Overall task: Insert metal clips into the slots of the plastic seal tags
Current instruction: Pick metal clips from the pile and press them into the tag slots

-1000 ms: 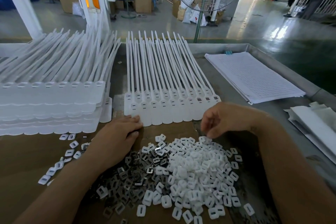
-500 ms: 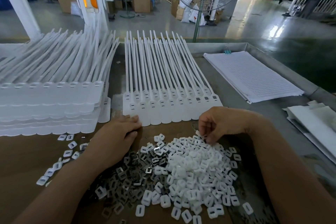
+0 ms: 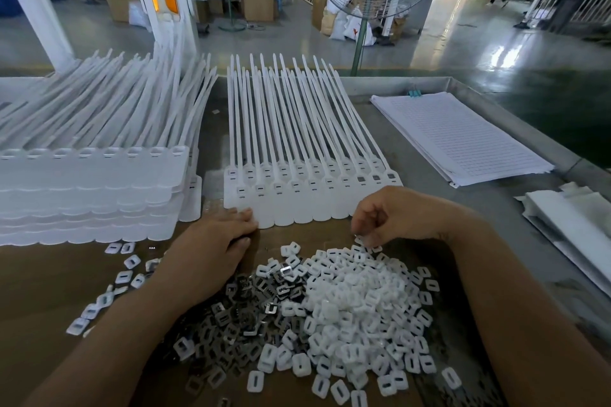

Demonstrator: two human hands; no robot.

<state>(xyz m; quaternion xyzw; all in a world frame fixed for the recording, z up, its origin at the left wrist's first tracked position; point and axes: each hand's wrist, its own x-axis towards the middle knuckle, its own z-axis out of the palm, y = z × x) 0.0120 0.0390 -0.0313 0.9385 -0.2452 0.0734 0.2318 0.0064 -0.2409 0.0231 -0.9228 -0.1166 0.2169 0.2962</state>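
A row of white plastic seal tags (image 3: 310,188) lies in front of me, straps pointing away. Three tags at the right end show grey metal in their slots. My left hand (image 3: 215,241) lies flat, fingers straight, touching the row's near left edge. My right hand (image 3: 393,216) hovers over the far edge of a heap of white plastic caps (image 3: 360,314), its fingertips curled down and pinching a small white cap. Dark metal clips (image 3: 244,311) are piled left of the caps, partly under my left forearm.
A tall stack of tag sheets (image 3: 89,188) fills the left. Several loose caps (image 3: 122,274) lie near it. A pad of lined paper (image 3: 459,135) and white sheets (image 3: 575,221) lie to the right, inside the metal table rim (image 3: 515,122). A fan pole (image 3: 360,33) stands behind.
My right hand has lowered slightly onto the far edge of the cap heap and its fingers have closed on a cap. My left hand has stayed on the tag row.
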